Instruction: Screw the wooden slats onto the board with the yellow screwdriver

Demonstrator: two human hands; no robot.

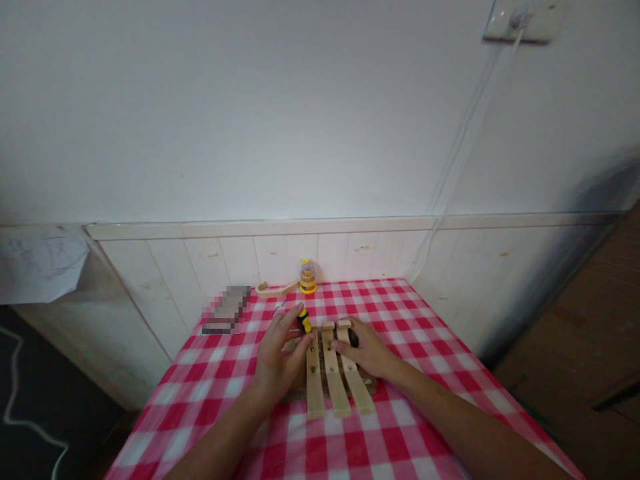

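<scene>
My left hand point(280, 353) pinches a short yellow-and-black screwdriver point(304, 320), held tilted above the far end of the leftmost wooden strip. Three pale wooden strips point(334, 383) lie side by side over a darker brown board point(295, 390), their near ends sticking out past it. Dark screws or screw holes dot the strips. My right hand point(367, 347) closes around the far end of the rightmost strip, its thumb resting near the middle one. The screwdriver's tip cannot be made out.
Against the wall stands a small clear jar with a yellow base point(308, 277), beside a curved wooden piece point(275, 291). A pixelated rectangular object point(227, 310) lies at the back left. A red-and-white checked cloth point(200, 413) covers the table. A white cable point(455, 160) runs down the wall.
</scene>
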